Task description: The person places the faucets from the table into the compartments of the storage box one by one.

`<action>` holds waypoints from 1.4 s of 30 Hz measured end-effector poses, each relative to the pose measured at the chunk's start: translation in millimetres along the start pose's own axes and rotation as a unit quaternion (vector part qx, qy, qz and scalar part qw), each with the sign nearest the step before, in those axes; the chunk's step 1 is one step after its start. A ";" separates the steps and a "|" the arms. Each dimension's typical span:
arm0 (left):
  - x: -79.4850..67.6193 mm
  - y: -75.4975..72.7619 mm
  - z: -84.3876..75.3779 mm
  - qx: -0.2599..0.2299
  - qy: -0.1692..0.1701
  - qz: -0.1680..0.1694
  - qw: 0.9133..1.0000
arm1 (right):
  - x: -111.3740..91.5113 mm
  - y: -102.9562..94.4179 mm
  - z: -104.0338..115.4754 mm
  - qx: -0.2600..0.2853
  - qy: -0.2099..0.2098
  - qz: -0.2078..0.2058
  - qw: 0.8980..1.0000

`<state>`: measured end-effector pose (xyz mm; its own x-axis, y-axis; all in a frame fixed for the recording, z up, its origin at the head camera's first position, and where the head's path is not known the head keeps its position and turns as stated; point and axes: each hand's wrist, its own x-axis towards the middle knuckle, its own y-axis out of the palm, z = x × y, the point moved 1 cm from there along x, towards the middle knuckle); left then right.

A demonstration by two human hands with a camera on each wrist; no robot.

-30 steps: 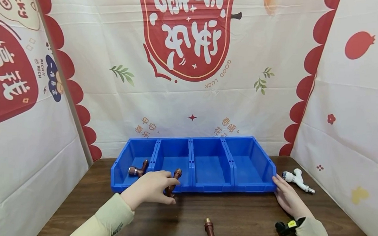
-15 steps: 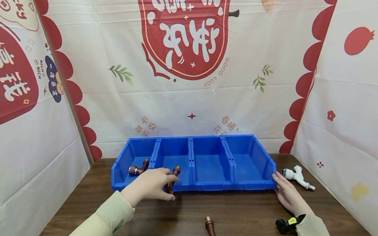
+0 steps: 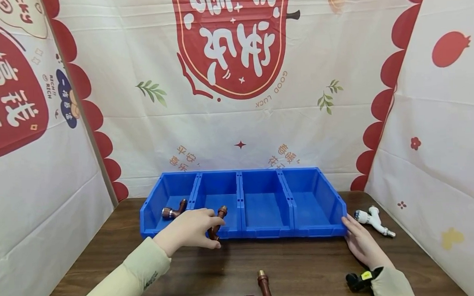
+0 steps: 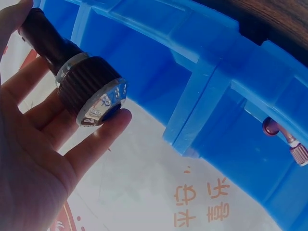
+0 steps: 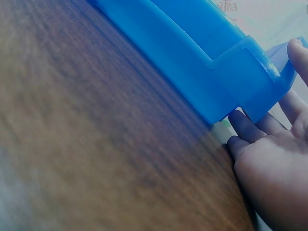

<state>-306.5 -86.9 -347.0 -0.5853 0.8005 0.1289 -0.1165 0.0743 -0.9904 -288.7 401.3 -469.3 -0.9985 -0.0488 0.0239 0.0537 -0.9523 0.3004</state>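
In the head view my left hand (image 3: 190, 229) holds a dark brown tap (image 3: 222, 214) over the front of the second compartment from the left. The left wrist view shows the tap's ribbed knob (image 4: 91, 84) and silvery end cap, with the fingers spread behind it. Another brown tap (image 3: 176, 210) lies in the leftmost compartment of the blue bin row (image 3: 264, 234). My right hand (image 3: 363, 244) grips the row's front right corner; in the right wrist view its fingers (image 5: 248, 127) touch the blue wall (image 5: 192, 82). The two right compartments contain nothing visible.
On the wooden table (image 3: 203, 282) a third brown tap (image 3: 263, 292) lies at the near edge, partly out of frame. A white tap (image 3: 373, 221) lies right of the bins. A black strap (image 3: 360, 281) is at my right wrist. Printed cloth (image 3: 228, 126) hangs behind.
The camera view has shifted very slightly. My left hand stays over the second compartment with its tap, almost unmoved. My right hand remains at the bin corner.
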 end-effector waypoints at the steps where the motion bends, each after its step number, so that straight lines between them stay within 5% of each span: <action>1: 0.0 0.0 0.3 0.001 -0.001 0.000 1.000 | 0.2 0.6 0.4 -0.001 0.001 0.000 1.000; 42: 14.9 3.3 13.7 -0.028 -0.051 0.007 0.998 | -2.0 3.2 1.8 -0.009 0.007 -0.023 1.000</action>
<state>-326.6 -82.9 -347.6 -0.6652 0.7376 0.1163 -0.0645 0.0984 -0.9931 -286.5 398.9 -466.7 -1.0000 -0.0089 -0.0021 0.0080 -0.9590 0.2832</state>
